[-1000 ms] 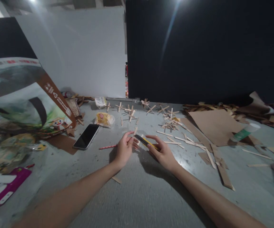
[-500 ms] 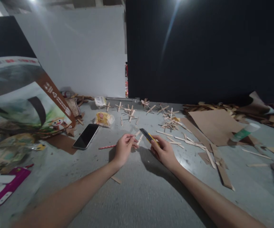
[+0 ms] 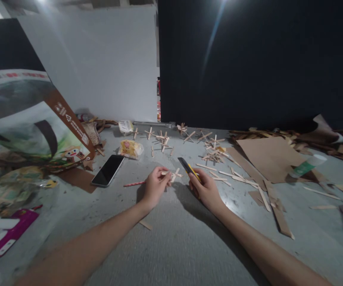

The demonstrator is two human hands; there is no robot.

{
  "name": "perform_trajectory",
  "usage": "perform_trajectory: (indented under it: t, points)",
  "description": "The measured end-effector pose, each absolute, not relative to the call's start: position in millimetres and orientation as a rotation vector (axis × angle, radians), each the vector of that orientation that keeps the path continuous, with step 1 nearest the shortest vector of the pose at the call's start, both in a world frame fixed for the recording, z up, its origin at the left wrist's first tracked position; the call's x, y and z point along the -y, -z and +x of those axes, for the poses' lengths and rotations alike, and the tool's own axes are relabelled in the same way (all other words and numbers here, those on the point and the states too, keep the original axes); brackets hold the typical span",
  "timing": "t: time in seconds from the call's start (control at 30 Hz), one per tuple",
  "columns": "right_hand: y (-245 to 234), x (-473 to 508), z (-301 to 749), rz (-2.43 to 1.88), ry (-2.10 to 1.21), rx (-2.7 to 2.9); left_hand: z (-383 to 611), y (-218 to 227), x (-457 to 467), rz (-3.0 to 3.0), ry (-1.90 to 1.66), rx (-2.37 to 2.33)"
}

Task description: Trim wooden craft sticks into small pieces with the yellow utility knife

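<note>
My left hand is closed in a pinch on a small cross of wooden sticks just above the grey table. My right hand grips a yellow and black utility knife, its tip pointing up and away to the left. The two hands are close together at the table's middle. A red and white striped straw lies just left of my left hand.
A black phone lies at left beside a printed bag. Several stick crosses and loose sticks are scattered behind the hands. Brown cardboard sheets and scraps lie at right, with a green and white tube. A magenta pack sits front left.
My right hand has tilted the knife upright and drawn it away from the left hand. My left hand's fingers now pinch a stick cross.
</note>
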State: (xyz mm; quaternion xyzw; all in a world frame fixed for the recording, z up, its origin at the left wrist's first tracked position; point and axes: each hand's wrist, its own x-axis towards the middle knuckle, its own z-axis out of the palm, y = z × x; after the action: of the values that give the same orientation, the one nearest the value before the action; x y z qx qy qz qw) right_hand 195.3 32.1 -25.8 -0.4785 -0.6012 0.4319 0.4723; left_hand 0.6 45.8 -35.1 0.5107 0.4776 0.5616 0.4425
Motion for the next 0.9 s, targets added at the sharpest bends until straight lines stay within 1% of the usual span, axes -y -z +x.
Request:
perform_trajectory:
  t: [0.13,0.33,0.63,0.83,0.9]
  points:
    - [28.5,-37.4,197.2,-1.25,-0.821,1.615,1.0,32.2,-42.6,1.254,-1.327,-1.163]
    - [31.2,-37.6,196.1,-1.183,-0.946,1.698,2.5,29.3,-40.3,1.285,-1.287,-1.123]
    - [23.6,-31.1,196.3,-1.132,-0.916,1.762,7.3,27.9,-35.6,1.457,-1.151,-0.958]
    - [24.0,-31.9,196.2,-1.197,-0.838,1.662,6.9,34.2,-38.5,1.383,-1.379,-1.124]
    - [24.5,-30.5,196.4,-1.221,-0.825,1.643,6.5,33.6,-38.6,1.345,-1.4,-1.146]
